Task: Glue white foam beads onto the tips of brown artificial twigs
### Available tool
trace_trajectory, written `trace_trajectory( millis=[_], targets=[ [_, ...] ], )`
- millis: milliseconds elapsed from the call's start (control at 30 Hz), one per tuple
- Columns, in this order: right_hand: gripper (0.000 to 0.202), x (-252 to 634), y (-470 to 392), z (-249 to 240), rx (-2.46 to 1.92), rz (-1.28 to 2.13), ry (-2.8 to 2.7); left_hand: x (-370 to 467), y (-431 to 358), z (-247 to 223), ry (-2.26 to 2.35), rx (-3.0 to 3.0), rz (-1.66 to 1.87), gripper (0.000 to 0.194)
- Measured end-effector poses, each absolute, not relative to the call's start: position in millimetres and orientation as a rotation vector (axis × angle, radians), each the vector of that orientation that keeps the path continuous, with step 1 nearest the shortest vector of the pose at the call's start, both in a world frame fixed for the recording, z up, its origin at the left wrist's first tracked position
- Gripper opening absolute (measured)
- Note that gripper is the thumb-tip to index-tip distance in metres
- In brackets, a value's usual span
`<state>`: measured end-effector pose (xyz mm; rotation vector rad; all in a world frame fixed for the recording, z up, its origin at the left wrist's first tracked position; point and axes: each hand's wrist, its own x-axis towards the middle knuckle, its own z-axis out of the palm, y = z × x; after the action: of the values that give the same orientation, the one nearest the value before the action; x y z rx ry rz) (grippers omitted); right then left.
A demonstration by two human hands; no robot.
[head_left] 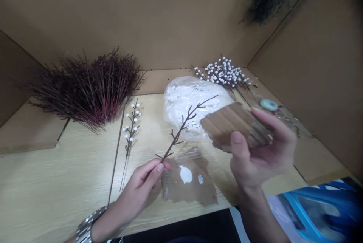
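Note:
Between the thumb and fingers of my left hand [149, 177] is the lower end of a bare brown artificial twig [179, 134], tilted up to the right. A few of its tips carry small white specks. My right hand [262, 148] grips a folded piece of corrugated cardboard [227, 124], raised above the table. Below and between the hands lies a torn cardboard sheet [172, 190], bearing a white puddle of what looks like glue [186, 174] and a smaller white blob [200, 179]. Behind the twig, a clear plastic bag [181, 93] contains many small white balls.
A finished-looking twig with white berries [132, 126] lies left of centre. A big pile of brown twigs [93, 88] fills the back left; berried twigs [224, 72] lie back right, near a pale green oval object [268, 104]. Cardboard walls [159, 20] enclose the table. Blue packaging [317, 209] sits front right.

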<state>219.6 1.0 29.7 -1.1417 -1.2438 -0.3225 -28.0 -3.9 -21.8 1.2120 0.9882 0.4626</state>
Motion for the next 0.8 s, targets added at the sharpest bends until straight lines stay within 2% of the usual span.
trace_trajectory(
  millis=[367,600,800],
  targets=[
    [0.044,224.5,6.8,33.0,-1.18,-0.251,-1.147,-27.6,-4.2,-19.7,1.007,1.158,0.453,0.048],
    [0.042,237.7,15.8,22.3,-1.255,0.071,-1.107,-29.2,-4.2,-24.8,1.031,1.183,0.464,0.045],
    [0.042,238.7,18.7,18.1,-1.212,0.11,-1.089,-29.5,-4.0,-21.6,1.007,1.203,0.46,0.047]
  ],
)
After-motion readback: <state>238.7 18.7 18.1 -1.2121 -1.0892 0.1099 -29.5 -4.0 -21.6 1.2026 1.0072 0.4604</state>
